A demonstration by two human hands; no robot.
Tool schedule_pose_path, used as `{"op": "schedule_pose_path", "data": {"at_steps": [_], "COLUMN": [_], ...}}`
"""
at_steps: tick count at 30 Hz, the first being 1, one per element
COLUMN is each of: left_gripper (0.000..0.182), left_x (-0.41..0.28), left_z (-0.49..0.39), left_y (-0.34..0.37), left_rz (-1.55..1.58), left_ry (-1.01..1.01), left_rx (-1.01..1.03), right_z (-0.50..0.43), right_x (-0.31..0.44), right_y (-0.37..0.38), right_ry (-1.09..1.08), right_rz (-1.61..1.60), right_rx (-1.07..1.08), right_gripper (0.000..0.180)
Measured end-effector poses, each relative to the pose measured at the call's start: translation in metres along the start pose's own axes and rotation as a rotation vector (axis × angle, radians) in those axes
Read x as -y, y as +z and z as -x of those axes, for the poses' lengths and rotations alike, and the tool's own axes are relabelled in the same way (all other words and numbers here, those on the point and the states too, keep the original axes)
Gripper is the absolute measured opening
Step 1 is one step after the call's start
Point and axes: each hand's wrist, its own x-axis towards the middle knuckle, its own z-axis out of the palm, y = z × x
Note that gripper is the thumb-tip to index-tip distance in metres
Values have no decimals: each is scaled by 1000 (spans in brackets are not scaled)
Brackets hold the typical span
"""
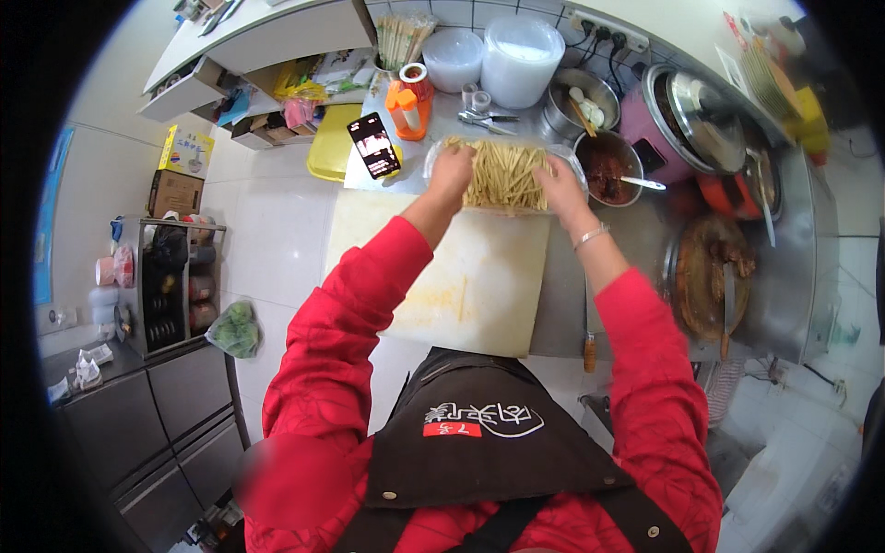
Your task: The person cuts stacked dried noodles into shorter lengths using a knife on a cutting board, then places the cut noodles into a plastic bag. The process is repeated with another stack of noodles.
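A pile of thin pale-yellow strips (508,173), noodles or shredded tofu, lies in a shallow container lined with clear plastic (577,181) beyond the cutting board. My left hand (453,169) is at the pile's left end, its fingertips bent down against the strips. At the right end is my right hand (561,186), fingers touching the strips or the plastic. Whether either hand grips anything does not show clearly. The white cutting board (442,269) in front of me has orange-yellow stains and a few scraps.
A lit phone (374,146) leans left of the container. Behind stand an orange holder (408,114) and stacked plastic bowls (522,62). To the right are a pot of red sauce (607,166), a pink cooker (653,131) and a round chopping block (698,276) with a cleaver (729,297).
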Motion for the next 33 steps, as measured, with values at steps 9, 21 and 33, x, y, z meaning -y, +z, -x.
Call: {"op": "schedule_pose_path", "data": {"at_steps": [9,21,33], "left_gripper": [45,55,79], "left_x": [-34,-29,126], "left_z": [34,-17,82], "left_y": [-13,-282,-344], "left_rz": [338,44,-1353], "left_ry": [220,251,-165], "left_rx": [-233,-1228,508], "right_z": [200,271,268], "right_x": [195,269,145], "right_y": [23,38,1], "right_ry": [-571,-152,40], "right_rz": [-354,-977,-654], "right_rx": [683,1332,1219], "right_gripper": [29,24,33]}}
